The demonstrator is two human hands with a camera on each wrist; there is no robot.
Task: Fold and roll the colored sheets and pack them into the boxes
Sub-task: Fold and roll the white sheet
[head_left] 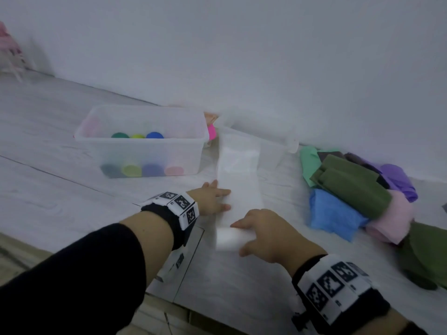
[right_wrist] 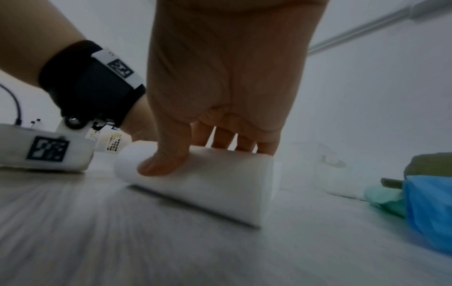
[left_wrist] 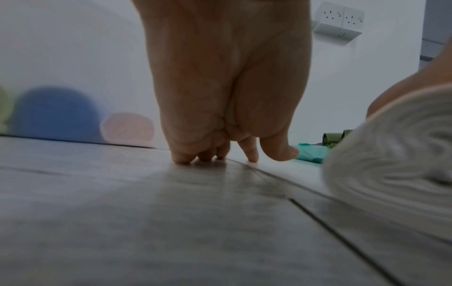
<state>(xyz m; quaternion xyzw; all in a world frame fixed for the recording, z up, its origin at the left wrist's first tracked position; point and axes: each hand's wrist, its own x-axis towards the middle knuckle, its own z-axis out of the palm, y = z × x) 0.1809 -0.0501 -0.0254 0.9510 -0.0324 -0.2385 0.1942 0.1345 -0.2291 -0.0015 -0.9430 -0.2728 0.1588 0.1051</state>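
A white sheet [head_left: 238, 180], folded into a long narrow strip, lies on the floor and runs away from me toward the boxes. Its near end is wound into a roll [head_left: 229, 238] [right_wrist: 220, 183] [left_wrist: 396, 154]. My right hand [head_left: 256, 233] [right_wrist: 227, 77] grips that roll, thumb on the near side and fingers over the top. My left hand [head_left: 217, 199] [left_wrist: 227, 96] presses straight fingers down at the strip's left edge, just beyond the roll. A clear box [head_left: 145, 151] at the left holds several coloured rolls. A second clear box [head_left: 278, 141] stands behind the strip's far end.
A heap of unrolled sheets [head_left: 350, 187] in olive, blue, pink, purple and mint lies on the floor to the right, by the wall. A white wall runs close behind the boxes. A wall socket [left_wrist: 340, 21] shows in the left wrist view.
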